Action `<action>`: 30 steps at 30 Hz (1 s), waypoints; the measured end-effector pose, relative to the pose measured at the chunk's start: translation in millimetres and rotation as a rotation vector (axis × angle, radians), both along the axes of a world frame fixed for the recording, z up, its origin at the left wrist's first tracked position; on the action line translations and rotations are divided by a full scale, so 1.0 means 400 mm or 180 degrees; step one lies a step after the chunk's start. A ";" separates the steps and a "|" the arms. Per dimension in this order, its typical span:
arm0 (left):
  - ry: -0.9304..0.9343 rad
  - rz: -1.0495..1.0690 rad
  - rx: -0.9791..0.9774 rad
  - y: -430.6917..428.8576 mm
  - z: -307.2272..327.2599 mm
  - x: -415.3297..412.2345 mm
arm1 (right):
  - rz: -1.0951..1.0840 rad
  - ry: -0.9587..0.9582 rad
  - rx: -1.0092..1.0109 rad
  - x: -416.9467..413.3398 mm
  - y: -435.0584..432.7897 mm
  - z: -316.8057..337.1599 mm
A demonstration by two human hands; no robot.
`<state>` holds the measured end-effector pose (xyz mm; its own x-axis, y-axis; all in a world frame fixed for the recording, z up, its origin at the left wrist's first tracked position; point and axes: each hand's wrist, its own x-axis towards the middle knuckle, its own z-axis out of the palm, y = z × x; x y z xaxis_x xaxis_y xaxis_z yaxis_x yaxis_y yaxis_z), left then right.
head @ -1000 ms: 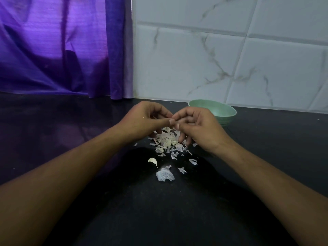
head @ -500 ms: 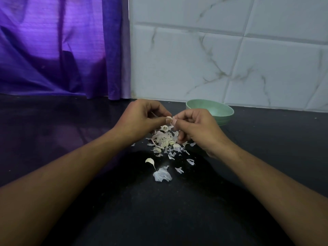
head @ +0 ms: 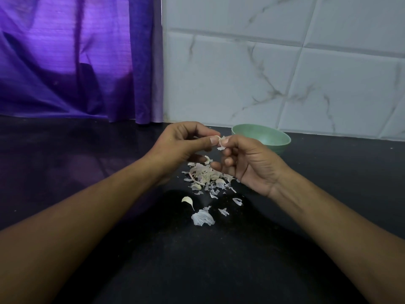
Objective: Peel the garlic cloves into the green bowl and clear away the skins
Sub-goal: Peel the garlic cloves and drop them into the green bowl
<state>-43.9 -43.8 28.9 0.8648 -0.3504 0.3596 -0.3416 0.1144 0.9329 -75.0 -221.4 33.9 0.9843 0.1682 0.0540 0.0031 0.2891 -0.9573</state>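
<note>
One pale garlic clove [head: 217, 138], small and mostly hidden by fingertips, is held in the air above the skin pile and left of the bowl.

Left hand [head: 184, 144]: fingers curled, thumb and forefinger pinching the clove from the left.

Right hand [head: 248, 164]: fingers curled, thumb and forefinger pinching the same clove from the right, thumb tips of both hands nearly meeting.

One papery white flake of skin [head: 221, 147] hangs just under the right thumb. Whether it is attached to the clove cannot be told.

One loose heap of pale garlic skins and scraps [head: 205, 176] lies on the bench directly below the hands, its right edge close to the right palm.

One unpeeled cream clove with a thin tail [head: 187, 200] lies alone on the bench, near the heap on the side towards the person.

One broad, ribbed, white skin piece [head: 202, 218] lies just beside that clove, nearer the person, with smaller flakes scattered to its right.

One round pale-green bowl [head: 278, 137] stands on the bench behind the right hand, near the wall; its contents cannot be seen.

One dark, speckled, glossy bench [head: 219, 270] carries all of this.

One purple curtain [head: 76, 62] hangs at rear left.

Several white marble-veined wall tiles [head: 285, 73] fill the rear right.
</note>
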 end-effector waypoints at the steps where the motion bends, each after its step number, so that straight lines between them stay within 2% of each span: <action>1: 0.0085 -0.0041 -0.0084 -0.003 -0.001 -0.001 | 0.0031 0.0047 0.0084 0.000 0.000 0.002; 7: 0.0526 -0.0312 -0.0333 -0.016 -0.010 -0.006 | 0.0270 0.0318 0.0423 0.002 0.000 0.001; 10: 0.0701 -0.0392 -0.0440 -0.020 -0.012 -0.005 | 0.0301 0.0222 0.0359 0.001 0.001 0.001; 15: 0.0750 -0.0317 -0.0439 -0.028 -0.008 -0.009 | -0.0004 -0.0217 -0.0526 0.009 -0.001 -0.016; 17: 0.0740 -0.0253 -0.0459 -0.030 -0.003 -0.008 | -0.0219 -0.0409 -0.1076 0.015 -0.010 -0.026; 21: 0.0756 0.0138 -0.0408 -0.016 -0.004 0.009 | -0.0333 -0.0732 -0.1792 0.021 -0.024 -0.028; 24: 0.0763 0.0334 -0.0284 -0.007 -0.011 0.016 | -0.0325 -0.0893 -0.2069 0.026 -0.027 -0.032; 30: 0.0685 0.0414 -0.0164 -0.002 -0.011 0.022 | -0.0525 -0.1085 -0.2107 0.033 -0.041 -0.037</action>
<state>-35.3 -44.6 24.5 0.9600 -0.2172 0.1769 -0.1507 0.1318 0.9798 -61.7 -237.8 19.2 0.9464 0.1234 0.2985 0.3230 -0.3749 -0.8690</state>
